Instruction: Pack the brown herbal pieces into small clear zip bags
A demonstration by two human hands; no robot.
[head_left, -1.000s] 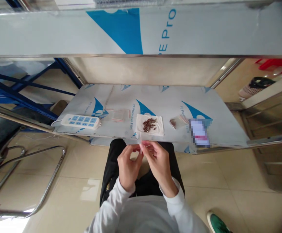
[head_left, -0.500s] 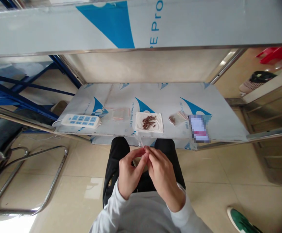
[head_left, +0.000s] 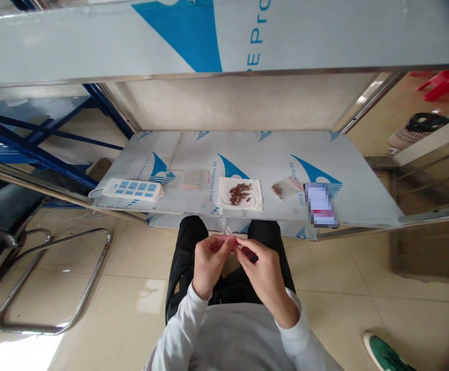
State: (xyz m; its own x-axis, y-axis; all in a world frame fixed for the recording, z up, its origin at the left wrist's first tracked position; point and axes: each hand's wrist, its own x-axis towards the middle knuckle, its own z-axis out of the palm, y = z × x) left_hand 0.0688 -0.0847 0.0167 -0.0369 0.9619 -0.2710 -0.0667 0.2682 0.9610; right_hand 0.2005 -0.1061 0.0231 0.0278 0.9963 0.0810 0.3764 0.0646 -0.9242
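Above my lap, my left hand [head_left: 210,262] and my right hand [head_left: 262,268] pinch the top of a small clear plastic bag [head_left: 225,225] between thumbs and fingertips. The bag hangs away from me toward the shelf edge; its contents are too small to make out. In front of my hands, a folded white paper or cloth [head_left: 255,202] carries a pile of small dark brown pieces [head_left: 239,194]. To its right lies a clear zip bag [head_left: 282,189] with brown pieces in one end. Left of it are flat clear zip bags [head_left: 195,179] with reddish edges.
A white power strip [head_left: 133,189] with blue sockets lies at the left of the film-covered shelf [head_left: 274,149]. A blurred-out phone [head_left: 320,205] rests at the right front edge. An upper shelf [head_left: 93,46] overhangs. A chair's metal frame [head_left: 106,257] stands left; a green shoe [head_left: 386,353] shows lower right.
My right fingers have spread slightly and shifted along the bag's top, opening a gap below the right thumb and index finger. The view has moved a little, so the shelf appears further right.
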